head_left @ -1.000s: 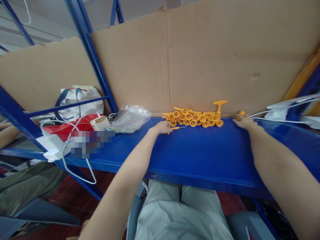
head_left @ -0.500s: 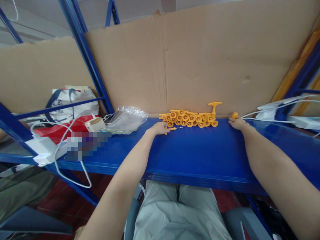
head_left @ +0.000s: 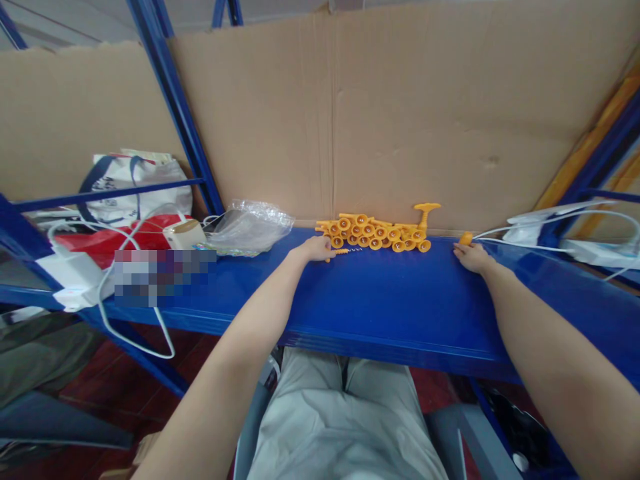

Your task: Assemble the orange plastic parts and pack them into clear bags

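My left hand (head_left: 318, 249) is closed on the handle end of a yellow corkscrew (head_left: 341, 252). Its bare metal spiral points right, low over the blue shelf. Just behind lies a pile of yellow bell-ended corkscrews (head_left: 380, 233), on their sides, their flared mouths facing me with small metal tips inside. At the pile's right end, one yellow T-shaped handle (head_left: 427, 207) sticks up. Farther right, my right hand (head_left: 471, 257) has its fingers closed around a yellow rounded piece (head_left: 466, 238) near the back edge; its lower part is hidden by the fingers.
Clear plastic bags (head_left: 253, 229) lie left of the pile. White chargers and cables (head_left: 83, 277), a red bag (head_left: 125, 235) and a white tote bag (head_left: 137, 190) crowd the left. White cables (head_left: 530, 230) run at the right. Cardboard (head_left: 400, 113) walls the back of the blue shelf (head_left: 395, 300).
The whole view has shifted slightly as my head moved. Both hands stay in nearly the same places, with the corkscrew still in the left and the rounded piece in the right.
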The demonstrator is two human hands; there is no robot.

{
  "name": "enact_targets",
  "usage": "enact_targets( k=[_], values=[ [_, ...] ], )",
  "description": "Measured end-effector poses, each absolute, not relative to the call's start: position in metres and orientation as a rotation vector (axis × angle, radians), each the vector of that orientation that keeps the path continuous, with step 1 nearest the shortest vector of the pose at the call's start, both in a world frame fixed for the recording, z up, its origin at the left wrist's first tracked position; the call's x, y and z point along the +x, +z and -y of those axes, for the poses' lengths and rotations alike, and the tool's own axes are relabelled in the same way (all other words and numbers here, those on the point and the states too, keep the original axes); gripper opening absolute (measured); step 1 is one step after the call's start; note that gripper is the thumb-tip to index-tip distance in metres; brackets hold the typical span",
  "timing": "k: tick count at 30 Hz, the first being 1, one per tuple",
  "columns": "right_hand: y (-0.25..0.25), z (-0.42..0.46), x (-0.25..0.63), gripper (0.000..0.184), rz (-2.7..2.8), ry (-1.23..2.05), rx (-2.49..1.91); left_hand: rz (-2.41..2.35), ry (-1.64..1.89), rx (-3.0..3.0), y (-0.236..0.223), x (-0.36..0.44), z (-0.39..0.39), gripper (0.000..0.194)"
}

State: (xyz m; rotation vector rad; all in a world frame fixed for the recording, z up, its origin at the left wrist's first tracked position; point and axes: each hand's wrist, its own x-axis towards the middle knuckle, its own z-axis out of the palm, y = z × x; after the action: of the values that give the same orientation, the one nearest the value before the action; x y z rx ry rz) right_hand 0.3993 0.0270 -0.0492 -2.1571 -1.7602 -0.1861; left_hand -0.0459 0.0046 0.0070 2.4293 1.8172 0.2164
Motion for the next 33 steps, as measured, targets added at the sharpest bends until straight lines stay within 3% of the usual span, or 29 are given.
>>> enact_targets(
  k=[6, 10, 16, 23, 33],
  values=[
    [-0.02, -0.003, 0.378, 0.034, 1.647, -0.105, -2.178, -1.775, 0.238, 2.419, 0.008, -0.048, -0.004, 0.021],
    [0.003, 0.004, 0.353, 0.032, 1.669, -0.213, -1.888, -1.73, 0.343, 2.411, 0.009, -0.047, 0.0, 0.021],
    [0.022, 0.008, 0.304, 0.05, 1.818, -0.217, -1.492, -1.659, 0.608, 2.432, 0.012, -0.041, 0.005, 0.027],
    [0.016, 0.013, 0.256, 0.029, 2.26, -0.185, -1.088, -1.611, 0.697, 2.49, 0.011, -0.04, 0.004, 0.025],
    [-0.008, 0.01, 0.238, 0.03, 2.352, -0.129, -1.01, -1.595, 0.607, 2.532, 0.008, -0.036, 0.003, 0.026]
  ],
)
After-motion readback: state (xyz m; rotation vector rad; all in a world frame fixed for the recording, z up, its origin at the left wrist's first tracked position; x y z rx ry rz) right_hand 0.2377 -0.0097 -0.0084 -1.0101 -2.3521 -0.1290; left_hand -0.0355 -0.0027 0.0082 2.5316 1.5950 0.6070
